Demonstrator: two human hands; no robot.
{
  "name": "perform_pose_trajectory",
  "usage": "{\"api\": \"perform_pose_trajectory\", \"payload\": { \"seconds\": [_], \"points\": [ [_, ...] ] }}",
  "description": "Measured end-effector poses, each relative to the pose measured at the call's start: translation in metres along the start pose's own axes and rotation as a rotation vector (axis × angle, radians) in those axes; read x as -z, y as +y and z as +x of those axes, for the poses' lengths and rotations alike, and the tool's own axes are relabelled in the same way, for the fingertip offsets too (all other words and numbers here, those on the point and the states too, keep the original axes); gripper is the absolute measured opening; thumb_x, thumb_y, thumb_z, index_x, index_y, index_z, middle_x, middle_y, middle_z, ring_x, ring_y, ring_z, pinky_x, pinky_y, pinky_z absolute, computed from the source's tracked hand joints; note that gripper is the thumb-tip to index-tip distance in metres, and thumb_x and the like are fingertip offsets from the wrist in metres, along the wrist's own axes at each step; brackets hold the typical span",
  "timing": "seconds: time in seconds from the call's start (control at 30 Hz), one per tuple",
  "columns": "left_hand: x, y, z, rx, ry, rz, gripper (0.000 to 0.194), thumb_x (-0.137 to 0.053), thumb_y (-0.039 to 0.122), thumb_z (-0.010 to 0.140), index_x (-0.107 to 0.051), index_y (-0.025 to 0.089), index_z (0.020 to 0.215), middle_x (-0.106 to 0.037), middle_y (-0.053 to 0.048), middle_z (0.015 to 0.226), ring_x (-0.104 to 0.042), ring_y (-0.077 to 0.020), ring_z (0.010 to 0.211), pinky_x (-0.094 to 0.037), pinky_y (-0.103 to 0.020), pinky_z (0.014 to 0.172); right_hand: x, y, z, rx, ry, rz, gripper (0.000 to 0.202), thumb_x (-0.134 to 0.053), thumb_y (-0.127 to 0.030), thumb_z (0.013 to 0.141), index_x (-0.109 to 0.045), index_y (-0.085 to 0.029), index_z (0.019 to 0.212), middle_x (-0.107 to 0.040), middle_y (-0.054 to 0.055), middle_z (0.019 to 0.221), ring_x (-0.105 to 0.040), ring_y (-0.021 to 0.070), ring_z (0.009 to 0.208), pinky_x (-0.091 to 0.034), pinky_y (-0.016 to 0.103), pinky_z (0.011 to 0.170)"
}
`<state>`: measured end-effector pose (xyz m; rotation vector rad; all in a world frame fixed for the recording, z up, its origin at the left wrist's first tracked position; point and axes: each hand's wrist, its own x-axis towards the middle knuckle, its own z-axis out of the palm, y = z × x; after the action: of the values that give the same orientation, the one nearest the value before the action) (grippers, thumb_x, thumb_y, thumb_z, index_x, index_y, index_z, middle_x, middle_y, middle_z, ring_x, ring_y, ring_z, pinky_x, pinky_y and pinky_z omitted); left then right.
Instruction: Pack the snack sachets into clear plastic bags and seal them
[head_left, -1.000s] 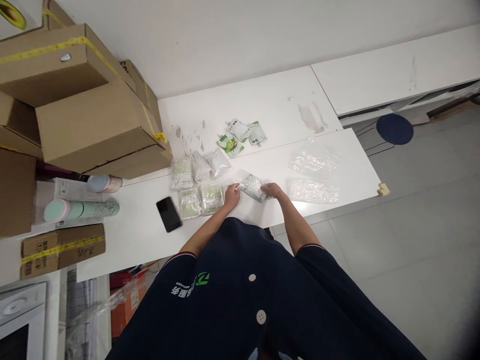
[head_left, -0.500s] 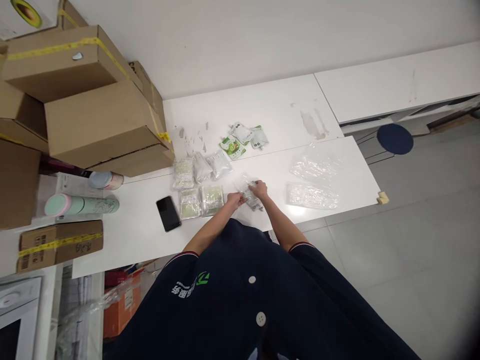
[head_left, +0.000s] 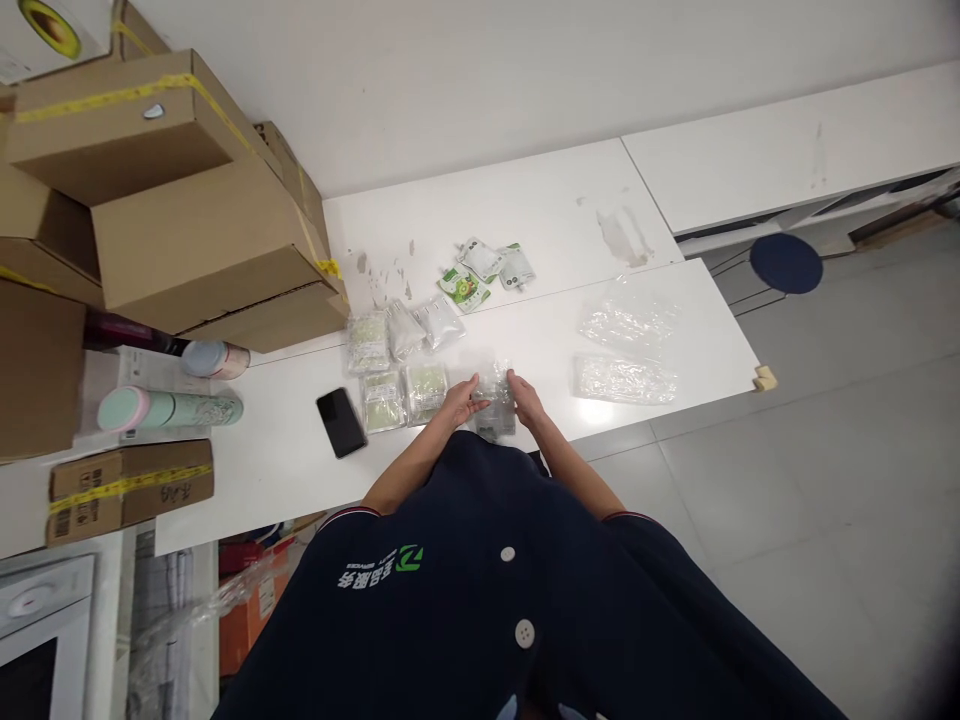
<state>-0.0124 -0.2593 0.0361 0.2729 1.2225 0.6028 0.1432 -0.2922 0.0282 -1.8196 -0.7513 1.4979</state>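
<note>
Between my hands is a clear plastic packet [head_left: 495, 405] with greyish contents too small to make out. My left hand [head_left: 462, 400] grips its left side, fingers bent at the edge. On the opposite side, my right hand [head_left: 525, 396] pinches the packet's upper right edge. Left of my left hand lie wrapped packets with pale green contents, one of them a near packet [head_left: 426, 390]. Whitish bags [head_left: 440, 322] rest just beyond these. Farther back, several green and white pouches [head_left: 464, 288] overlap in a small pile.
Clear plastic bags [head_left: 626, 380] lie on the white table [head_left: 540, 225] at the right. A black phone [head_left: 341, 422], a mint bottle [head_left: 169, 409] and stacked cardboard boxes [head_left: 210, 230] are at the left. A blue stool [head_left: 786, 264] stands beyond the right edge.
My hands have spread apart slightly, and the packet between them looks flatter and straighter. My right hand has moved to the packet's right edge. The view has shifted a little.
</note>
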Motion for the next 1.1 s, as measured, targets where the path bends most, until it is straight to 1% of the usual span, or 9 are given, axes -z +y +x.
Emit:
{"api": "perform_pose_trajectory", "payload": {
  "seconds": [0.17, 0.3, 0.4, 0.53, 0.63, 0.7, 0.8, 0.93, 1.1],
  "points": [
    [0.004, -0.001, -0.013, 0.005, 0.106, 0.067, 0.028, -0.066, 0.038, 0.083, -0.059, 0.013, 0.094, -0.060, -0.003, 0.070, -0.065, -0.0155, 0.068, -0.059, -0.031, 0.071, -0.014, -0.007, -0.006, 0.021, 0.209, -0.005, 0.034, -0.050, -0.053, 0.078, -0.052, -0.020, 0.069, -0.050, 0.000, 0.060, -0.047, 0.0151, 0.062, -0.038, 0.025, 0.055],
    [0.003, -0.008, -0.013, -0.044, 0.180, 0.124, 0.018, -0.063, 0.024, 0.082, -0.059, 0.012, 0.094, -0.055, 0.001, 0.063, -0.061, -0.0125, 0.058, -0.058, -0.031, 0.068, -0.014, -0.009, -0.011, 0.136, 0.303, -0.247, 0.023, -0.050, -0.031, 0.079, -0.062, -0.018, 0.093, -0.058, 0.003, 0.081, -0.051, 0.0160, 0.071, -0.044, 0.027, 0.067],
    [0.005, -0.011, -0.013, -0.095, 0.227, 0.142, 0.029, -0.060, 0.017, 0.081, -0.056, 0.013, 0.109, -0.049, 0.005, 0.060, -0.057, -0.0102, 0.052, -0.058, -0.033, 0.066, -0.005, -0.013, -0.016, 0.342, 0.155, -0.459, 0.030, -0.051, -0.029, 0.083, -0.065, -0.020, 0.108, -0.057, 0.008, 0.109, -0.056, 0.0169, 0.084, -0.047, 0.031, 0.082],
    [0.010, -0.012, -0.016, -0.169, 0.173, 0.178, 0.036, -0.057, 0.018, 0.082, -0.056, 0.016, 0.118, -0.050, 0.004, 0.064, -0.055, -0.0081, 0.051, -0.058, -0.032, 0.064, 0.007, -0.014, -0.020, 0.473, -0.193, -0.589, 0.022, -0.066, -0.039, 0.077, -0.070, -0.020, 0.088, -0.054, 0.009, 0.119, -0.056, 0.0208, 0.102, -0.045, 0.032, 0.088],
    [0.016, -0.010, -0.020, -0.127, 0.071, 0.176, 0.022, -0.061, 0.027, 0.084, -0.063, 0.010, 0.098, -0.056, -0.002, 0.068, -0.057, -0.0088, 0.055, -0.056, -0.028, 0.063, 0.010, -0.009, -0.019, 0.402, -0.326, -0.507, 0.025, -0.067, -0.045, 0.075, -0.065, -0.020, 0.077, -0.062, 0.003, 0.087, -0.057, 0.0180, 0.082, -0.045, 0.030, 0.075],
    [0.024, -0.008, -0.021, -0.081, -0.041, 0.186, 0.026, -0.068, 0.034, 0.081, -0.062, 0.009, 0.086, -0.058, -0.003, 0.069, -0.058, -0.0091, 0.056, -0.054, -0.026, 0.062, 0.008, -0.003, -0.016, 0.311, -0.360, -0.392, 0.031, -0.062, -0.051, 0.076, -0.059, -0.020, 0.073, -0.054, -0.002, 0.066, -0.051, 0.0143, 0.065, -0.042, 0.026, 0.064],
    [0.038, -0.007, -0.019, -0.046, -0.156, 0.331, 0.032, -0.077, 0.037, 0.072, -0.060, 0.012, 0.081, -0.056, 0.000, 0.066, -0.055, -0.0072, 0.053, -0.049, -0.022, 0.057, -0.001, 0.008, -0.008, 0.225, -0.343, -0.209, 0.038, -0.063, -0.057, 0.070, -0.054, -0.020, 0.071, -0.046, -0.006, 0.057, -0.043, 0.0113, 0.058, -0.036, 0.023, 0.056],
    [0.051, 0.001, -0.001, -0.107, -0.067, 0.658, 0.021, -0.072, 0.031, 0.076, -0.059, 0.014, 0.074, -0.051, 0.005, 0.056, -0.050, -0.0074, 0.048, -0.037, -0.019, 0.049, -0.018, 0.015, 0.014, 0.167, -0.249, -0.099, 0.038, -0.069, -0.053, 0.062, -0.052, -0.020, 0.071, -0.048, -0.006, 0.060, -0.044, 0.0106, 0.059, -0.037, 0.023, 0.056],
    [0.037, 0.031, 0.033, -0.350, 0.165, 1.023, 0.027, -0.064, 0.022, 0.075, -0.050, 0.016, 0.053, -0.041, 0.005, 0.047, -0.050, -0.0117, 0.057, -0.035, -0.020, 0.056, -0.033, 0.004, 0.045, 0.114, 0.000, -0.170, 0.039, -0.069, -0.044, 0.065, -0.056, -0.021, 0.093, -0.058, -0.003, 0.076, -0.055, 0.0130, 0.069, -0.045, 0.024, 0.063]
  ]
}}
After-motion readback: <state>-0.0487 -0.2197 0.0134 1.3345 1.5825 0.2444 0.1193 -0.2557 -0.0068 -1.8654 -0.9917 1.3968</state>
